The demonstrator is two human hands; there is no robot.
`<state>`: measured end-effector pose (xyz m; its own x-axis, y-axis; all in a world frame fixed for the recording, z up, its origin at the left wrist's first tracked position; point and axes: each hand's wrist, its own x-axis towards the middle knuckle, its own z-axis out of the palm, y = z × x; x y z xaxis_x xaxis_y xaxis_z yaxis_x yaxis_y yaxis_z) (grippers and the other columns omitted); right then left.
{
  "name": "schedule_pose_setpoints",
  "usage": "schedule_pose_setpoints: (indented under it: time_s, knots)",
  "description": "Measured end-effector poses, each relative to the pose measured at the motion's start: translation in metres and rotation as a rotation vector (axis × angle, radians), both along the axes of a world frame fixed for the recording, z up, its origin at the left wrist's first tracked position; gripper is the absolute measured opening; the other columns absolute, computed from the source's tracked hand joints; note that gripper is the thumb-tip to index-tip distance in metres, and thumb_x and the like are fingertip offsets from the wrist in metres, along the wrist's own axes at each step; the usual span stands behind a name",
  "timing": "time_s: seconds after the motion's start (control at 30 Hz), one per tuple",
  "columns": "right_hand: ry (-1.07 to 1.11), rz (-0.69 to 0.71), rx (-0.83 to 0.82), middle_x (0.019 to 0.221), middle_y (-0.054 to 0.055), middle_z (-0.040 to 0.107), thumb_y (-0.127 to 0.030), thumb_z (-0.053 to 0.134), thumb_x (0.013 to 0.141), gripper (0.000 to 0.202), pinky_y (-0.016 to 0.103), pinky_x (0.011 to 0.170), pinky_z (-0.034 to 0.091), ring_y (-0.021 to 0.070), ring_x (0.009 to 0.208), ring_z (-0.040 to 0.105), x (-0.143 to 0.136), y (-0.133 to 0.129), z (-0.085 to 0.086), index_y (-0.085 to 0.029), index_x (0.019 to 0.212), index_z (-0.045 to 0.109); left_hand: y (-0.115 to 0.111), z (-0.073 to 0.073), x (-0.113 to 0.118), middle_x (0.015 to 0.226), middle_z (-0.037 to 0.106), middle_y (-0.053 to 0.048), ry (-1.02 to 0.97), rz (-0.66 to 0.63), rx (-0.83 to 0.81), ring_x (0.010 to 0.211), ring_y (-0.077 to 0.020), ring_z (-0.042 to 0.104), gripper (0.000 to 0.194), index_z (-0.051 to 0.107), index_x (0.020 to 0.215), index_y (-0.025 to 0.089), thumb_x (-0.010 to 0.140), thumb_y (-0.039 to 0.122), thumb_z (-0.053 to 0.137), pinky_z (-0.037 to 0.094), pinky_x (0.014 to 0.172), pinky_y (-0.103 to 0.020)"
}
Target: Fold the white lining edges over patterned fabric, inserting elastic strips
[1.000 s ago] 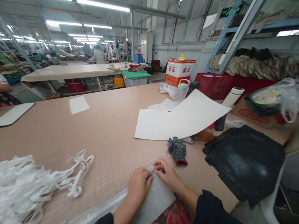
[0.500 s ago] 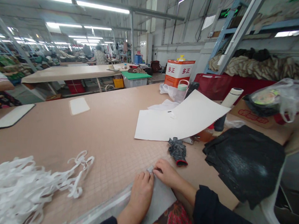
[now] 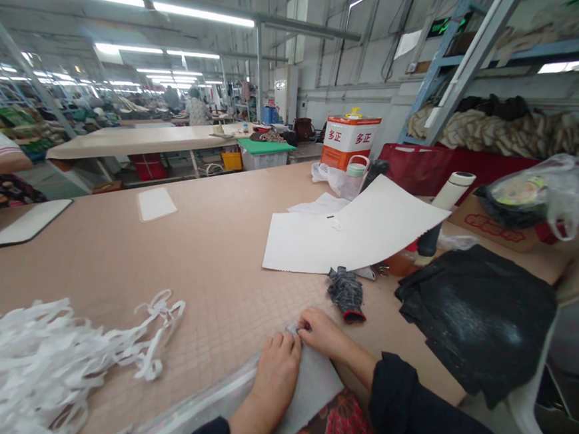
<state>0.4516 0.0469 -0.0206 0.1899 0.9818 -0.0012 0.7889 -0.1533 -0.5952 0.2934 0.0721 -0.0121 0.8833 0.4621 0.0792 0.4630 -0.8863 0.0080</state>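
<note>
A thin grey sheet (image 3: 317, 380) lies at the table's near edge, partly over a dark cloth with a red pattern (image 3: 338, 425). My left hand (image 3: 278, 366) is closed, its curled fingers gripping the sheet's far edge. Right beside it, my right hand (image 3: 319, 330) pinches the sheet's far corner, where a small crumpled grey bit shows. The fingertips of both hands are partly hidden. Along the table edge to the left runs a long strip under clear plastic (image 3: 204, 404). A grey knitted glove (image 3: 346, 292) with a red cuff rests just beyond my right hand.
White tape (image 3: 27, 363) is heaped at the left. A large white board (image 3: 348, 232) lies bent beyond the glove. Black sheets (image 3: 482, 312) are stacked at the right, near a white thermos (image 3: 455, 190). A person's arm (image 3: 0, 161) shows at the far left.
The whole view has shifted slightly. Both hands stay at the sheet's far edge with almost no visible movement.
</note>
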Motion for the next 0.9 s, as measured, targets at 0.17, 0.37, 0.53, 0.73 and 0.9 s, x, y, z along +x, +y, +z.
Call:
schedule_pose_setpoints:
  time_s: [0.17,0.37,0.53,0.73,0.9]
  knots:
    - [0.006,-0.03,-0.05,0.07,0.0,0.054,-0.009,0.05,0.061,0.011,0.023,0.064,0.035,0.0134,0.07,0.047,-0.001,0.005,0.002,-0.017,0.067,0.053,0.001,0.001,0.0,0.097,0.057,-0.007,0.003,-0.021,0.004,0.085,-0.0222,0.05,0.032,0.048,0.116,0.013,0.085,0.012,0.044,0.042,0.072,-0.036]
    - [0.034,-0.058,-0.099,0.069,0.0,0.056,-0.012,0.051,0.063,0.008,0.022,0.058,0.033,0.0122,0.065,0.048,0.0,0.008,0.001,-0.017,0.068,0.054,0.001,0.001,0.001,0.095,0.056,-0.007,-0.003,-0.027,0.02,0.084,-0.0216,0.05,0.029,0.05,0.112,0.013,0.084,0.012,0.044,0.041,0.071,-0.036]
    - [0.021,-0.091,-0.084,0.069,0.001,0.056,-0.011,0.052,0.064,0.007,0.023,0.059,0.034,0.0135,0.066,0.048,0.001,0.011,-0.002,-0.017,0.068,0.054,0.001,0.002,0.001,0.096,0.057,-0.008,-0.012,-0.031,0.03,0.085,-0.0218,0.051,0.032,0.049,0.115,0.012,0.084,0.011,0.045,0.042,0.072,-0.036]
    - [-0.011,-0.108,0.053,0.083,0.005,0.057,-0.008,0.043,0.076,0.015,0.027,0.076,0.038,0.0161,0.083,0.05,-0.011,-0.002,0.007,-0.016,0.078,0.055,0.005,0.0,-0.003,0.096,0.057,-0.005,-0.076,0.02,-0.076,0.086,-0.0209,0.051,0.026,0.054,0.108,0.019,0.085,0.014,0.045,0.042,0.073,-0.034]
    - [0.044,0.094,0.207,0.088,0.006,0.06,-0.003,0.04,0.078,0.026,0.029,0.08,0.042,0.0166,0.088,0.052,-0.018,-0.022,-0.002,-0.017,0.088,0.059,0.013,0.004,-0.009,0.088,0.058,-0.004,-0.194,0.174,-0.308,0.086,-0.0168,0.053,0.019,0.06,0.092,0.018,0.085,0.014,0.044,0.042,0.077,-0.029]
